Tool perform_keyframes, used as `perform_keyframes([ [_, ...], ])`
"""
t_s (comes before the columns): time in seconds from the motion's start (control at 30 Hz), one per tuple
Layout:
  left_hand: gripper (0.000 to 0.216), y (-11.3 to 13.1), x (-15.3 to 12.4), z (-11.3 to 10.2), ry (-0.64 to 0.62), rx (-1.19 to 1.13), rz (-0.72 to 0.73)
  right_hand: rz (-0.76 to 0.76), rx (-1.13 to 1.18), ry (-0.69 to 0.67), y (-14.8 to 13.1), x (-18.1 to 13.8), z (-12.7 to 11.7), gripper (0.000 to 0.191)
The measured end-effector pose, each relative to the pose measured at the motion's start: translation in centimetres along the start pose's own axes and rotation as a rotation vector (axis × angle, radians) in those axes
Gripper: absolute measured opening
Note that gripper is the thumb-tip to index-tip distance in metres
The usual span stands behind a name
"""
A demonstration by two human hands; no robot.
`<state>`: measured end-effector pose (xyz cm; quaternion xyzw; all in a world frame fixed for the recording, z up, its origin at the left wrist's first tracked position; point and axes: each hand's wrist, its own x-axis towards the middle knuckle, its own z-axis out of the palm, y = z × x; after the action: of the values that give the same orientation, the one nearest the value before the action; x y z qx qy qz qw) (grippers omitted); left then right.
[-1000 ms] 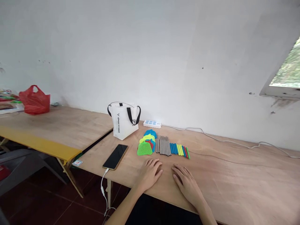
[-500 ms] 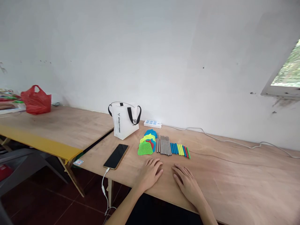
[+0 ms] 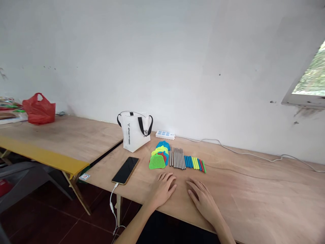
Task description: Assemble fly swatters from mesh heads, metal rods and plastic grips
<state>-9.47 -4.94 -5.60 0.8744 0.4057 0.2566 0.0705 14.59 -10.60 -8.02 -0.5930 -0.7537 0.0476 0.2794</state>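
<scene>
My left hand [image 3: 162, 189] and my right hand [image 3: 203, 200] lie flat on the plywood table [image 3: 254, 203], palms down, fingers stretched out, holding nothing. Just beyond the fingertips sits a row of small parts. On the left is a pile of coloured mesh pieces [image 3: 159, 156] in green, yellow, blue and red. In the middle are several grey metal rods [image 3: 177, 158]. On the right are several coloured sticks [image 3: 195, 162] in blue, yellow, red and green.
A phone [image 3: 125, 170] on a white cable lies left of my left hand. Behind it stands a white tote bag [image 3: 134, 132], with a power strip [image 3: 165, 134] by the wall. A second table [image 3: 50, 142] at left carries a red plastic bag [image 3: 39, 109].
</scene>
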Motion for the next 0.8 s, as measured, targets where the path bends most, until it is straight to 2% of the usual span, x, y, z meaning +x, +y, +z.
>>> perform_keyframes([
  [0.1, 0.027, -0.2, 0.0, 0.2, 0.009, -0.012, 0.007, 0.100, 0.000, 0.061, 1.7, 0.6, 0.1, 0.050],
  [0.23, 0.026, -0.1, -0.1, 0.0, 0.002, -0.031, 0.001, 0.177, -0.170, 0.128, 5.5, 2.8, 0.0, 0.055],
  [0.43, 0.025, -0.1, -0.1, 0.0, 0.007, -0.030, -0.003, 0.208, -0.331, 0.056, 10.0, 5.2, 0.7, 0.059],
  [0.63, 0.024, 0.1, -0.1, 0.0, 0.006, -0.033, -0.014, 0.179, -0.344, 0.144, 10.1, 3.1, 2.3, 0.058],
  [0.8, 0.023, 0.3, 0.0, -0.1, -0.002, -0.034, -0.015, 0.092, -0.410, 0.230, 7.5, -0.5, 2.7, 0.053],
])
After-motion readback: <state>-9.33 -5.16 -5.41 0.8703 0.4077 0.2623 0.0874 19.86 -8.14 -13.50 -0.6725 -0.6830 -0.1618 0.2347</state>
